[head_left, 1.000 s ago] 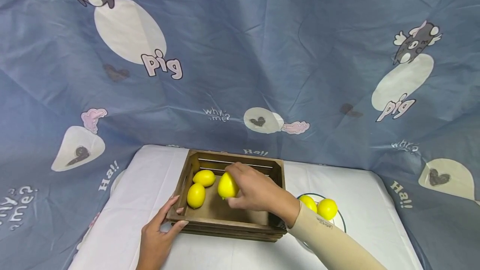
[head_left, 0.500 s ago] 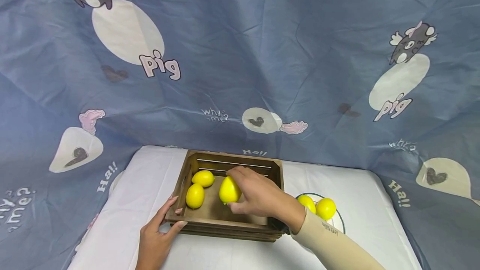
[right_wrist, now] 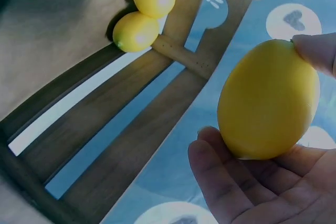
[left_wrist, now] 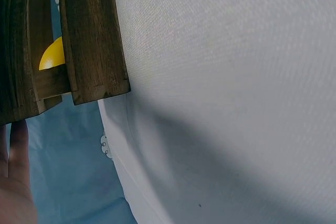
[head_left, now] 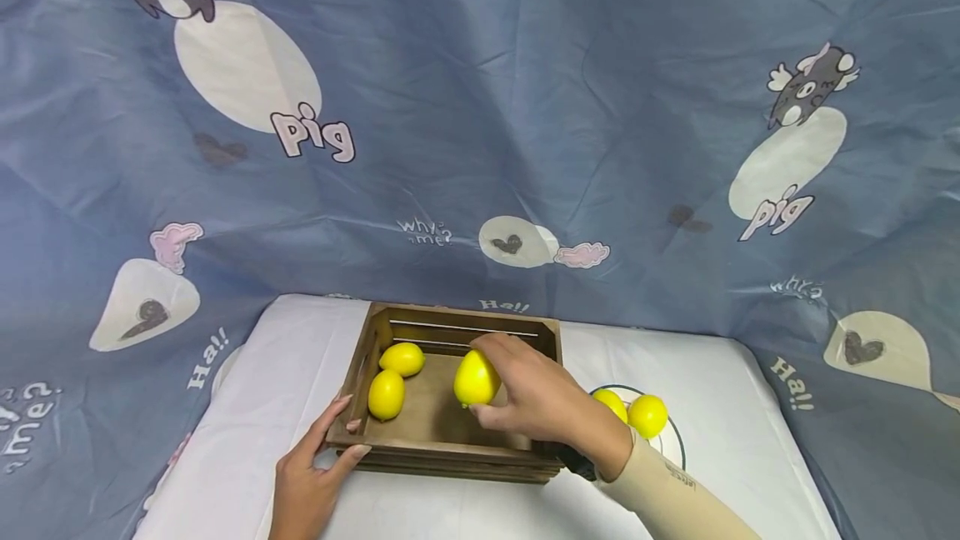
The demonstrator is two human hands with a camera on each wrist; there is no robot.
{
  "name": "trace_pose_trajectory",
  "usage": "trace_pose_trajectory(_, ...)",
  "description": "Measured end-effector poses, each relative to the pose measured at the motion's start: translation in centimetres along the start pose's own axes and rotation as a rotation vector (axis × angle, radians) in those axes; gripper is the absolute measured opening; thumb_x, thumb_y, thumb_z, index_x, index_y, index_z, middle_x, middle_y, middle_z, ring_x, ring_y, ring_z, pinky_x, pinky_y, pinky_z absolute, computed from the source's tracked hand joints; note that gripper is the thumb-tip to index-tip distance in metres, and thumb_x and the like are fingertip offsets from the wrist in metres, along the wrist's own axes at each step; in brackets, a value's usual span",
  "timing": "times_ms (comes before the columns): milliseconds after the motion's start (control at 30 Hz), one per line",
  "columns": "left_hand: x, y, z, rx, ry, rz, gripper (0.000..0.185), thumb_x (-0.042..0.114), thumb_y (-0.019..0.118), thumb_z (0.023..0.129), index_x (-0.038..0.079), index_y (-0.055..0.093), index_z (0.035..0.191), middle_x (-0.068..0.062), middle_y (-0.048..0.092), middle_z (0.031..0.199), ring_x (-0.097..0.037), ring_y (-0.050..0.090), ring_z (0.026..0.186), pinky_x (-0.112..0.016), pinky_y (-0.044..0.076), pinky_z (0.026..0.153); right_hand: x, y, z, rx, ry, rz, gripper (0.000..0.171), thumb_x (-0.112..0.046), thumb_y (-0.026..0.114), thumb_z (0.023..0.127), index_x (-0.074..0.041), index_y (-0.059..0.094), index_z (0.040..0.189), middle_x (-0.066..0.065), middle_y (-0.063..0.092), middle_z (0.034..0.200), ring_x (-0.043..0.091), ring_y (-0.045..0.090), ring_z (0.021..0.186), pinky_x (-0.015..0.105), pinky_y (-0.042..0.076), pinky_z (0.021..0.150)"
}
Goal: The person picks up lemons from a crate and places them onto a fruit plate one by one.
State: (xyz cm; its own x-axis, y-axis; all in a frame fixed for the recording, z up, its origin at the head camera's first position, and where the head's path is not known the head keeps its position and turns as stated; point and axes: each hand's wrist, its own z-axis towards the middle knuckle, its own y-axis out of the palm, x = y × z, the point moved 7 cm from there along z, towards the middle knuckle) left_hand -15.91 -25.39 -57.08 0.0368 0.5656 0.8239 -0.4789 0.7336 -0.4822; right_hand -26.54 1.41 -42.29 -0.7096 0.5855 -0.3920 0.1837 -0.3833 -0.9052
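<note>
1. My right hand (head_left: 536, 402) is over the wooden crate (head_left: 450, 457), with my fingers (right_wrist: 315, 51) and thumb curled round a yellow lemon (head_left: 476, 378). The right wrist view shows the lemon pinched between a fingertip above and the thumb below.
2. I hold that lemon inside the crate's walls, toward the right half; I cannot tell whether it touches the bottom.
3. My left hand (head_left: 311, 486) rests at the crate's near left corner, fingers straight, thumb against the front slat and fingertips on the left wall.
4. Two more lemons (head_left: 387, 394) lie touching each other in the left part of the crate, well apart from the one I hold.
5. To the right of the crate a plate (head_left: 675, 444) carries two further lemons (head_left: 647, 415), partly behind my wrist.
6. Everything sits on a desk (head_left: 735, 407) under a white cloth, with a blue cartoon-printed sheet (head_left: 480, 107) hanging behind it.
</note>
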Motion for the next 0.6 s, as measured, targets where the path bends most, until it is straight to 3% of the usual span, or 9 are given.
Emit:
trace_pose_trajectory(267,0.0,0.1,0.0,-0.007,-0.019,0.002,0.074,0.019,0.093,0.081,0.034,0.061,0.147,0.001,0.060,0.148,-0.005,0.055,0.128,-0.003,0.042,0.090,0.9,-0.4,-1.2,0.018,0.048,0.009,0.070,-0.033,0.081,0.081,-0.008,0.059,0.142,0.004,0.061,0.140,0.017,0.059,0.121,0.038,0.055,0.098)
trace_pose_trajectory(600,-0.1,0.2,0.0,-0.005,-0.015,-0.018,0.074,0.017,0.093,0.081,0.033,0.062,0.146,0.001,0.061,0.147,0.008,0.050,0.127,-0.003,0.043,0.090,1.4,-1.4,-2.9,0.116,0.041,0.052,0.067,-0.028,0.083,0.078,-0.008,0.059,0.138,0.003,0.062,0.135,0.014,0.058,0.119,0.036,0.055,0.099)
